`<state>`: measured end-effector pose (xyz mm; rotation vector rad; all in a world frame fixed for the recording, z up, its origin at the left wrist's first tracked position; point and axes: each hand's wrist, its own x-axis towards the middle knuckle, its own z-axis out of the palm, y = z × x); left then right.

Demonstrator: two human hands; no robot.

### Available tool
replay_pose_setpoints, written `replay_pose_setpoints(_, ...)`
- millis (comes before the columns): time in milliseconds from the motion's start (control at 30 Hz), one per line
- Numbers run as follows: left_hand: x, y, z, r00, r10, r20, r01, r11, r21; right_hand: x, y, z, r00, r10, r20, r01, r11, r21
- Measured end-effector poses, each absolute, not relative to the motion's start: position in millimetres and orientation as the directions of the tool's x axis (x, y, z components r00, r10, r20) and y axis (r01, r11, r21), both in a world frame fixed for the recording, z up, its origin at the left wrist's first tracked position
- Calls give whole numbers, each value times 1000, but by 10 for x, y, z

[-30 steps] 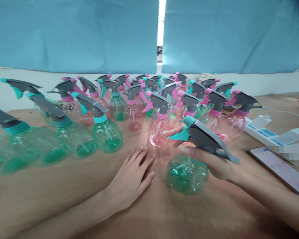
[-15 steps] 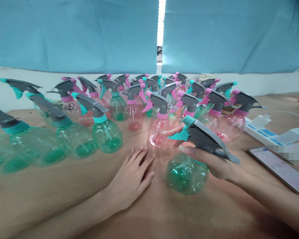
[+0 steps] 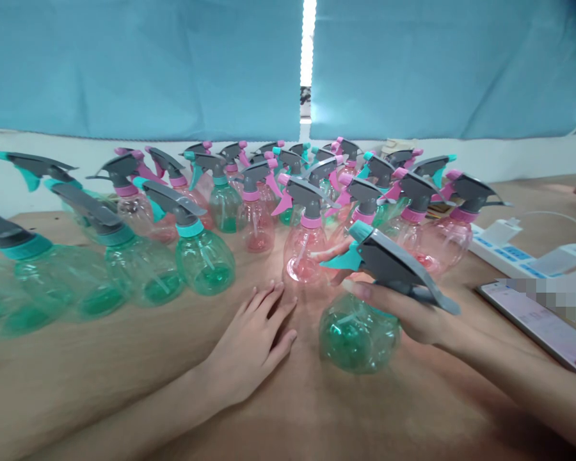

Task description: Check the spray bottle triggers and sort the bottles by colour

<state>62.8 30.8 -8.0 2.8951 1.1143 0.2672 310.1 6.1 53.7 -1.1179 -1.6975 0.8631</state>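
Note:
My right hand (image 3: 413,317) is closed round the neck of a green spray bottle (image 3: 358,333), under its grey trigger head (image 3: 393,266) with a teal nozzle. The bottle's base rests on the wooden table (image 3: 125,358), tilted slightly. My left hand (image 3: 252,342) lies flat on the table just left of that bottle, fingers stretched out and holding nothing. A pink spray bottle (image 3: 304,246) stands right beyond my left fingertips.
Several green spray bottles (image 3: 204,256) stand at the left and several pink ones (image 3: 441,234) at the back and right. A white power strip (image 3: 518,253) and a phone (image 3: 542,323) lie at the right. Blue curtains hang behind.
Almost nothing has changed. The view has shifted very slightly; both hands and the held bottle keep their places.

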Motion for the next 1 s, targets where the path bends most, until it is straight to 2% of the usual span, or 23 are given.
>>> replay_pose_setpoints(200,622,313,-83,726,671,153,663,-741,103,3063,82,564,-196,946,260,271,307,-913)
replay_pose_setpoints(367,636,318,-80,724,675,142,669,-737,97,3064,79,572,-176,967,186,312,234,-921)
replay_pose_setpoints(567,641,309,-76,723,672,159,667,-739,94,3066,91,560,-186,967,175,316,228,-921)
replay_pose_setpoints(700,648,308,-70,714,681,161,675,-731,98,3071,91,572,-238,963,125,326,200,-924)
replay_pose_setpoints(767,651,309,-69,712,685,157,679,-728,98,3063,86,605,-261,953,156,326,239,-915)
replay_pose_setpoints(900,653,308,-62,708,692,143,685,-722,97,3040,89,674,-305,899,315,297,404,-865)
replay_pose_setpoints(1000,652,307,-58,705,694,147,687,-719,102,3029,103,681,-300,889,346,313,435,-844)
